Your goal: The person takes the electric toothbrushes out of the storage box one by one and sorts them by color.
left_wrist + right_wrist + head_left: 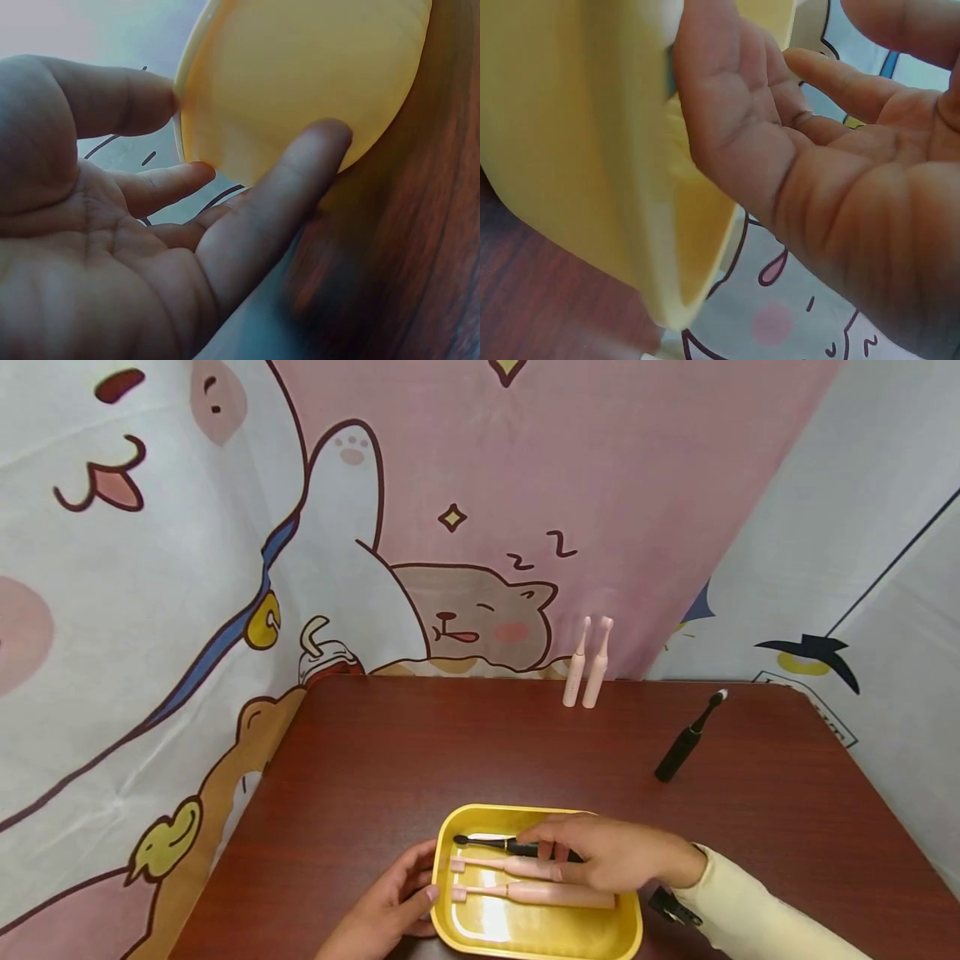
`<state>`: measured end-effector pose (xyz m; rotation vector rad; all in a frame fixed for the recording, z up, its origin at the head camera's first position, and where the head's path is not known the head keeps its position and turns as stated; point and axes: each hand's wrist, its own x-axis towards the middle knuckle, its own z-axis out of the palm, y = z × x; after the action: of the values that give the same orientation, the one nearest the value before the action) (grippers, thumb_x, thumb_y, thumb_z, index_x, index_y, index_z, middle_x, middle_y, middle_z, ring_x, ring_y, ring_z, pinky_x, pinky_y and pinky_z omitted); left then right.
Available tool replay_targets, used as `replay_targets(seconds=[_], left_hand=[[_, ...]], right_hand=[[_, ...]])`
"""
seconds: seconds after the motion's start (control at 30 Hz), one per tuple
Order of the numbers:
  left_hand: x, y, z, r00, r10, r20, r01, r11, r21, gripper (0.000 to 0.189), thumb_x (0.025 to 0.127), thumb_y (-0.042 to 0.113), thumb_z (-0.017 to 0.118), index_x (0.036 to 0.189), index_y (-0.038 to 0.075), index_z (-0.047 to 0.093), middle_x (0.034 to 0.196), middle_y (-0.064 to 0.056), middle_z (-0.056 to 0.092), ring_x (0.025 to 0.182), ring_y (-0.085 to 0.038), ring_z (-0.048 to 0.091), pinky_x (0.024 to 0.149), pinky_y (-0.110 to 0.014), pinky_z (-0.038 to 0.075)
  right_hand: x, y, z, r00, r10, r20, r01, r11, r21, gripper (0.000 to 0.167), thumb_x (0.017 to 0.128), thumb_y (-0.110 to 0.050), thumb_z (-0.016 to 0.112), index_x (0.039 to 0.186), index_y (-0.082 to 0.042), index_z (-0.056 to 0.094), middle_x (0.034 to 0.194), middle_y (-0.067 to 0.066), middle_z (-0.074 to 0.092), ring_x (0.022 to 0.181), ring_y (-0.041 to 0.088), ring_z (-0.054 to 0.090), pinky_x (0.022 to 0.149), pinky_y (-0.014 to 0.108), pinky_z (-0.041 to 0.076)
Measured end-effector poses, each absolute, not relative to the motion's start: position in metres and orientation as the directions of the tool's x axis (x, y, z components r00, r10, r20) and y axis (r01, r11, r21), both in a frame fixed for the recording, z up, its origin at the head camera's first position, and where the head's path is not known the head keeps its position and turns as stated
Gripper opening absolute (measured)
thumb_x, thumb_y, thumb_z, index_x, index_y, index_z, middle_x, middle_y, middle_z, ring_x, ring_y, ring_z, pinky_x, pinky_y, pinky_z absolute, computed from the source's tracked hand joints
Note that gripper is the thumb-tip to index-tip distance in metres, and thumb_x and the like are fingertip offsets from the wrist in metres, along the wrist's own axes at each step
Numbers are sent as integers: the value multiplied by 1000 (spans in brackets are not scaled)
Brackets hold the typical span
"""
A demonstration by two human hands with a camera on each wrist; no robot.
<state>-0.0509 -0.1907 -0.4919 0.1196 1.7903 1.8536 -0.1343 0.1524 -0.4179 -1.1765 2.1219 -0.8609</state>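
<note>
A yellow tray (534, 946) sits near the table's front edge. My left hand (390, 897) touches its left end, thumb at the rim and fingers against the outer wall; the left wrist view shows this wall close up. Inside lie a black electric toothbrush (487, 841) and two pink electric toothbrushes, the middle one (517, 866) and the nearer one (555, 894), heads to the left. My right hand (611, 850) reaches over the right rim, its fingers curled over the black toothbrush's handle. The tray wall (547, 112) hides part of this hand in the right wrist view.
Two pink electric toothbrushes, one on the left (574, 672) and one on the right (597, 672), stand upright at the table's back edge. Another black electric toothbrush (682, 750) stands farther right. A cartoon-printed cloth (600, 485) hangs behind the brown table (420, 743).
</note>
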Motion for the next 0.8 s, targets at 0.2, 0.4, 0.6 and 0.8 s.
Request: replay_targets(seconds=[0.2, 0.4, 0.6, 0.8], left_hand=[[-52, -191, -492, -847, 448, -286, -302, 39, 953, 63, 110, 22, 58, 164, 6, 29, 158, -28, 43, 130, -32, 59, 86, -42, 64], [-51, -191, -492, -846, 450, -286, -305, 31, 952, 64, 110, 21, 59, 164, 5, 29, 158, -28, 44, 129, -31, 59, 86, -42, 64], [-51, -191, -493, -847, 453, -280, -302, 25, 953, 64, 110, 21, 59, 164, 5, 28, 158, -29, 43, 129, -32, 59, 87, -42, 64], [-51, -191, -493, -844, 457, -281, -303, 26, 953, 65, 110, 21, 59, 165, 5, 27, 158, -29, 42, 129, -31, 59, 87, -42, 64]], right_hand=[[-133, 147, -424, -438, -878, -194, -547, 432, -717, 40, 105, -11, 65, 144, -8, 61, 114, -4, 64, 94, 1, 55, 83, 19, 51], [-129, 140, -430, -444, -852, -277, -530, 499, -686, 40, 102, -16, 70, 141, -18, 63, 111, -11, 62, 91, -2, 55, 82, 18, 50], [-126, 140, -433, -413, -887, -206, -624, 441, -645, 35, 102, -17, 70, 137, -17, 65, 102, -11, 63, 85, -1, 55, 77, 15, 47], [-122, 139, -432, -417, -875, -247, -611, 470, -637, 40, 99, -16, 72, 139, -19, 64, 102, -14, 60, 84, -3, 50, 76, 16, 44]])
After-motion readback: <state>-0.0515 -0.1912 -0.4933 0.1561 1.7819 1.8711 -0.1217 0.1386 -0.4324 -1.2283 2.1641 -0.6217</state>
